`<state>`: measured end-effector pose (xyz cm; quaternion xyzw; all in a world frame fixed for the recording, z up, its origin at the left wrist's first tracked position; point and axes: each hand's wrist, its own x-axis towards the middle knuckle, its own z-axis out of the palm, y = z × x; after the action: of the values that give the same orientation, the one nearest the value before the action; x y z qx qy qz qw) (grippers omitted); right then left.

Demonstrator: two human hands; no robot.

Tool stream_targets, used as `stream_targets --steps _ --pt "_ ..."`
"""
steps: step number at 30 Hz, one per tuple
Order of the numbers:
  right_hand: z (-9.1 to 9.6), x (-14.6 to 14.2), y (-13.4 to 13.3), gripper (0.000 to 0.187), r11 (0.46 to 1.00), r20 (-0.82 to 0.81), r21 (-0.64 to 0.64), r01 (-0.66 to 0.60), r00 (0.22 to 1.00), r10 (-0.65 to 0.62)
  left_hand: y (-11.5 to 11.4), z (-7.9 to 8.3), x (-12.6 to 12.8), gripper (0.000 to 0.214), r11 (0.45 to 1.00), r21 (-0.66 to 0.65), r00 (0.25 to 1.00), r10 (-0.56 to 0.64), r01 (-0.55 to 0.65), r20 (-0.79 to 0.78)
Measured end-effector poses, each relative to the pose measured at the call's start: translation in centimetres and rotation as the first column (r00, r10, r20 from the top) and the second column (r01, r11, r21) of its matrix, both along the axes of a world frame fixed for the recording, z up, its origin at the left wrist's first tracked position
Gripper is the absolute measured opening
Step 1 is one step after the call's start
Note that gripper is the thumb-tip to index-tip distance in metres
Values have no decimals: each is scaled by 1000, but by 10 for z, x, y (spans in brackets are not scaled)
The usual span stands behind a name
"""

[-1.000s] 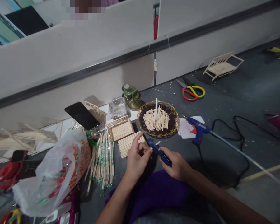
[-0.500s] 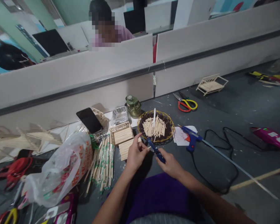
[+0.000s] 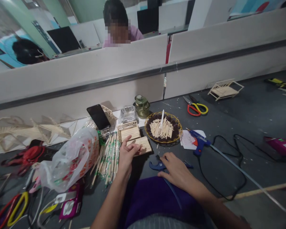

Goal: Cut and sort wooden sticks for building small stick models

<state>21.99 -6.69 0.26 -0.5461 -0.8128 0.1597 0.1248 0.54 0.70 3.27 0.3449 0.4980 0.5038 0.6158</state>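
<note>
My left hand [image 3: 127, 154] is closed in a pinch over the flat panel of pale wooden sticks [image 3: 145, 145]. A short bit of stick [image 3: 140, 143] seems to show at its fingertips. My right hand [image 3: 176, 168] rests with its fingers stretched and thumb apart over the blue-handled hand cutter [image 3: 158, 166], which lies on the dark table and is partly hidden beneath the palm. Behind the panel stands a small stick-built piece with a railing [image 3: 128, 131]. Just beyond my hands is a woven basket [image 3: 180, 130] with many short cut sticks and a white pen [image 3: 162, 118].
To the right lie a blue glue gun [image 3: 199, 143] on paper, its black cord, scissors [image 3: 196, 108] and a miniature stick bench [image 3: 225, 90]. At left are wrapped chopsticks [image 3: 111, 156], a plastic bag [image 3: 69, 162] and a phone [image 3: 98, 116]. A low partition [image 3: 85, 92] separates another person.
My right hand has loosened from the blue cutter, which now lies on the table. My left hand has drawn away to the left, over the stick panel. The view has shifted slightly.
</note>
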Motion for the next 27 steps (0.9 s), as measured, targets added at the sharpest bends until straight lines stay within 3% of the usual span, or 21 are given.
stream_targets --steps 3,5,9,15,17,19,20,21,23,24,27 --pt "-2 -7 17 23 999 80 26 35 996 -37 -7 1 -1 78 1000 5 1000 12 -12 16" --pt "-2 -12 31 24 996 191 28 89 977 -93 -13 1 -2 78 1000 11 1000 13 -13 28" --pt "-10 -22 55 23 998 352 -26 63 935 -50 -22 1 -8 77 1000 27 999 -1 0 53" --pt "-12 -26 54 20 998 362 19 62 930 -65 -32 0 -17 78 1000 -8 993 -12 13 115" --pt "-3 -28 48 19 996 213 35 84 973 -90 -34 -1 -18 78 999 -31 989 -14 19 149" --pt "7 -33 42 20 988 -174 -57 143 973 -151 -36 -2 -17 77 999 -50 985 -9 18 173" --pt "12 -37 40 21 974 -403 -169 153 891 -210 -37 -3 -15 77 998 -57 983 -6 17 182" --pt "17 -41 38 23 946 -586 -299 129 758 -288 -37 -4 -14 77 998 -63 982 -2 15 191" --pt "23 -50 37 30 869 -750 -495 15 497 -436 -39 -5 -11 77 997 -73 978 -2 18 207" --pt "24 -53 37 33 839 -773 -542 -32 411 -484 -40 -6 -9 77 997 -78 977 -7 24 213" --pt "24 -62 38 35 812 -784 -580 -63 313 -536 -42 -9 -7 76 996 -88 977 -16 35 213"
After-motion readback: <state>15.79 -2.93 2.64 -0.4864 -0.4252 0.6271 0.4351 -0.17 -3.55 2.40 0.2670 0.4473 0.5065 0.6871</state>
